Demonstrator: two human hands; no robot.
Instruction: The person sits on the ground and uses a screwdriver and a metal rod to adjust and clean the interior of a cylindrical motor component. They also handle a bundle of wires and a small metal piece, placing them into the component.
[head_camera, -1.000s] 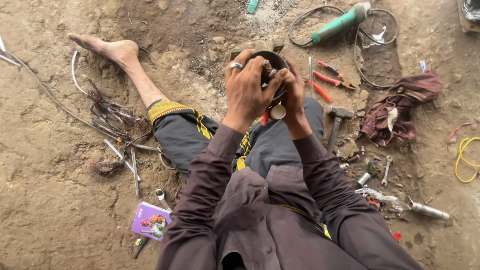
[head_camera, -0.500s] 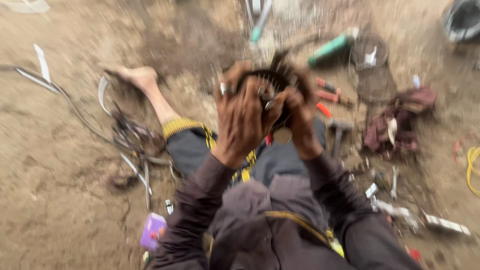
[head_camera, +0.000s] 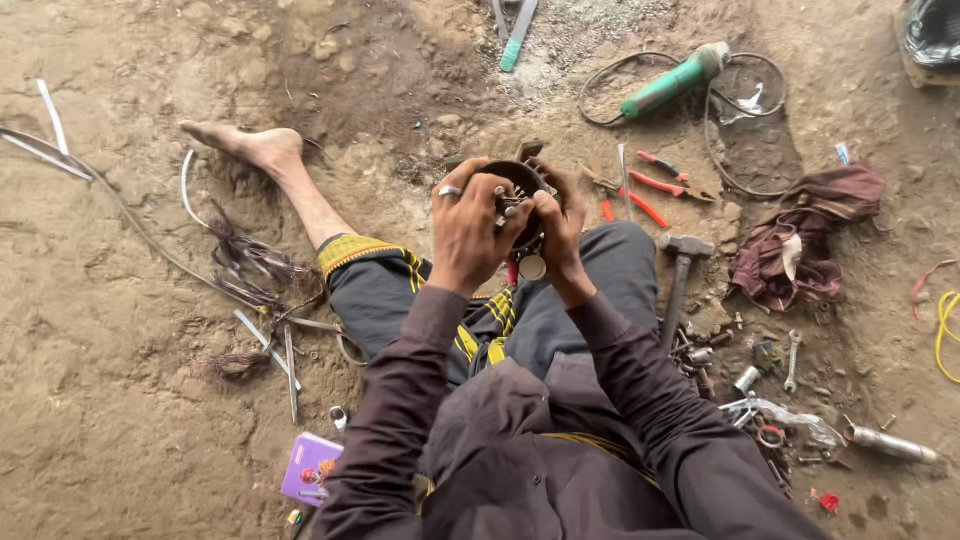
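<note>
While a hammer (head_camera: 682, 278) lies on the dirt ground (head_camera: 120, 400) nearby, left hand (head_camera: 468, 232) and right hand (head_camera: 560, 228) clamp a round dark metal part (head_camera: 518, 180), fingers wrapped tight.

I'm over an open-air dirt-floor repair spot: hammer (head_camera: 682, 275), pliers (head_camera: 660, 180), grinder (head_camera: 672, 84), wrench (head_camera: 791, 362) and wire scraps (head_camera: 250, 265) strewn around.

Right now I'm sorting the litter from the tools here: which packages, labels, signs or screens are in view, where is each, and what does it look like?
Small purple packet: flat rectangle lying on the dirt beside the person's left elbow, purple with a small reddish picture on it.
Clear plastic bag: crumpled and see-through, on the ground to the right among small metal parts.
No signs or screens show.
</note>
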